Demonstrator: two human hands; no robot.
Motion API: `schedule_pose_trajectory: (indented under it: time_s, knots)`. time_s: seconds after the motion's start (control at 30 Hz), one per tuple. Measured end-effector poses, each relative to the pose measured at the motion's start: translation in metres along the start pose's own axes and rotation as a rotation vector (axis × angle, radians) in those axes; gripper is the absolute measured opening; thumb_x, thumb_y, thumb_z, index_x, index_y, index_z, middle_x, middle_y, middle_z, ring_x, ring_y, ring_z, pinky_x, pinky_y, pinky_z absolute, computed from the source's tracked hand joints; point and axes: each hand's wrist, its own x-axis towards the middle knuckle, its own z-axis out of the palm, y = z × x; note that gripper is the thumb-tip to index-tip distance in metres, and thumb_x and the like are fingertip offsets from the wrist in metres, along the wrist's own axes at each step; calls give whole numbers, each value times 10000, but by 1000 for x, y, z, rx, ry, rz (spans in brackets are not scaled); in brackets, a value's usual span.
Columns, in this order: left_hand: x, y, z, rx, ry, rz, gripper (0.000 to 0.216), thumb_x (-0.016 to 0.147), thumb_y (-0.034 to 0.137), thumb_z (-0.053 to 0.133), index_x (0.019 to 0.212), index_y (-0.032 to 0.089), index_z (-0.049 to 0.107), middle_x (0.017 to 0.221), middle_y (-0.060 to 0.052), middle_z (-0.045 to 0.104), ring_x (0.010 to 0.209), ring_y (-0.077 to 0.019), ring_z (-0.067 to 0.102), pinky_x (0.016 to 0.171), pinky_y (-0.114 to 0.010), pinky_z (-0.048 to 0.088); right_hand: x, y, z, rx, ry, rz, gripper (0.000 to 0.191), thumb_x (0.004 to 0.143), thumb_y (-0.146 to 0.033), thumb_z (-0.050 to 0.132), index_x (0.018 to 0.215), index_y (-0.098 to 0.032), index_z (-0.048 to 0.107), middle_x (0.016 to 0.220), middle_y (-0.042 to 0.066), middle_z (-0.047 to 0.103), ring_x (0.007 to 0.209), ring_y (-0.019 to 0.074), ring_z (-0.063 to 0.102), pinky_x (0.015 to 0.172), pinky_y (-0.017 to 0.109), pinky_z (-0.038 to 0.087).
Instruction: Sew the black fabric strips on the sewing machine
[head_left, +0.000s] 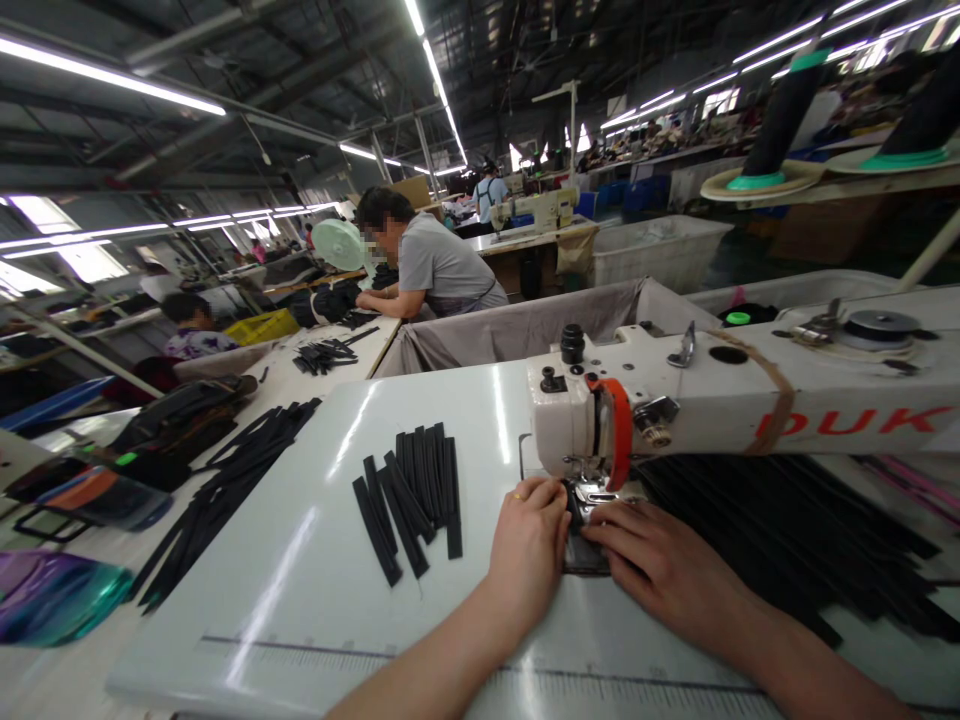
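My left hand [527, 538] rests on the sewing machine bed with its fingers curled together at a black fabric strip [575, 508], just left of the presser foot [596, 492]. From the other side, my right hand [660, 550] pinches the same strip, fingertips close to the foot. Most of the strip is covered by my fingers. Above both hands is the head of the white sewing machine [555, 410], with an orange guard [619, 430]. A group of short black strips [409, 490] lies on the table left of my hands.
Long black strips [772, 530] lie under the machine arm at right. More black strips [225, 490] hang along the left table edge, near a purple-green item [60, 598]. A ruler scale [300, 648] runs along the front. A co-worker [442, 260] leans over a table ahead.
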Motion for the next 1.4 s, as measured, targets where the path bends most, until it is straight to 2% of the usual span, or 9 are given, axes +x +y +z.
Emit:
schedule_pose_trajectory:
  time_s: [0.2, 0.3, 0.43, 0.63, 0.83, 1.07, 1.4]
  knots:
    - [-1, -1, 1, -6, 15, 14, 169, 909, 121, 495, 997, 158, 635, 1101, -98, 676, 1048, -252, 570, 920, -448, 509, 5, 0, 4, -126, 41, 19, 301, 893, -114, 458, 1136, -164, 628, 1014, 88, 697, 829, 215, 641, 747, 368, 535]
    - [-2, 0, 0, 2, 10, 19, 169, 920, 129, 479, 965, 161, 639, 1104, -94, 674, 1050, -247, 569, 922, -442, 507, 5, 0, 6, -151, 44, 18, 317, 899, -108, 440, 1160, -153, 614, 1029, 96, 698, 833, 222, 644, 738, 373, 531]
    - [-2, 4, -2, 8, -3, 11, 182, 925, 128, 463, 911, 172, 639, 1093, -85, 674, 1036, -243, 571, 914, -436, 509, 1, 3, 10, -143, 20, 38, 325, 909, -122, 439, 1193, -159, 594, 1062, 101, 689, 863, 226, 644, 762, 380, 525]
    - [-1, 6, -1, 35, 1, 6, 184, 920, 123, 459, 982, 154, 629, 1113, -98, 666, 1068, -244, 555, 941, -436, 500, 0, 4, 12, -136, 38, 40, 320, 913, -126, 427, 1184, -155, 596, 1042, 106, 689, 851, 225, 648, 766, 385, 527]
    - [-1, 6, 1, 48, 9, 11, 193, 923, 133, 447, 971, 174, 630, 1115, -78, 662, 1077, -249, 548, 930, -434, 502, 1, 3, 10, -135, 40, 39, 314, 919, -132, 414, 1172, -147, 599, 1018, 112, 692, 841, 234, 653, 776, 410, 525]
    - [-2, 4, 2, 47, 25, 25, 193, 914, 131, 448, 962, 181, 628, 1093, -79, 664, 1058, -249, 552, 918, -448, 509, 1, 3, 9, -106, 55, 55, 319, 904, -125, 442, 1174, -162, 607, 1019, 101, 691, 829, 227, 650, 736, 382, 528]
    - [-1, 3, 4, 77, 24, 47, 183, 910, 130, 455, 951, 169, 629, 1073, -89, 667, 1061, -253, 549, 924, -448, 506, -1, 3, 11, -92, -2, 76, 308, 906, -126, 460, 1177, -148, 604, 1018, 114, 679, 859, 247, 645, 742, 409, 531]
